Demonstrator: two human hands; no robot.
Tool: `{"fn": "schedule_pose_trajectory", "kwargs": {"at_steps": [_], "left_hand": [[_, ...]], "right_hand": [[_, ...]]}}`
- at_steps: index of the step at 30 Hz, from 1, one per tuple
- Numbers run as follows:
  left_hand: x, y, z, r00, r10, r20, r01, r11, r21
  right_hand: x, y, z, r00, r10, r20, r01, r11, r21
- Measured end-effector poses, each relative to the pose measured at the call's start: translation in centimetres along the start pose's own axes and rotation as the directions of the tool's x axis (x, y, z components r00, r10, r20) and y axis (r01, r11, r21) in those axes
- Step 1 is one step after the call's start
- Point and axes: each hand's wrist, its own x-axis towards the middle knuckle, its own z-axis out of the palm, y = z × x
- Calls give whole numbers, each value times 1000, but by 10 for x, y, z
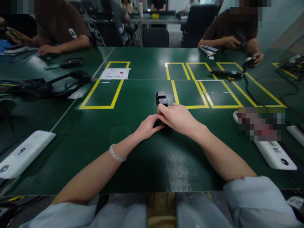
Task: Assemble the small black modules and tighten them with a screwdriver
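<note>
My left hand [149, 127] and my right hand [179, 117] meet at the middle of the green table [140, 171]. Their fingertips are pinched together around something small and dark, mostly hidden by the fingers. Just beyond my right hand's curled fingers stand small black blocks [161, 97], side by side in a short row. The nearer block is very close to my right knuckles; whether they touch I cannot tell. A pale bracelet [117, 153] circles my left wrist.
Yellow tape outlines [96, 107] mark the table, with a paper label [115, 73] on one. White devices lie left [27, 153] and right [273, 153]. Black cables [71, 84] are bundled at left; a black tool [226, 73] lies at right. Two people sit opposite, their hands holding things.
</note>
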Motion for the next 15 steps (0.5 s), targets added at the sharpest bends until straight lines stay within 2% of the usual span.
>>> {"fn": "schedule_pose_trajectory", "kwargs": {"at_steps": [15], "left_hand": [[0,0,0,1000,21,-13,-21,1000,-18]], "right_hand": [[-2,-2,-4,1000,-16,-4,17,998,59]]}}
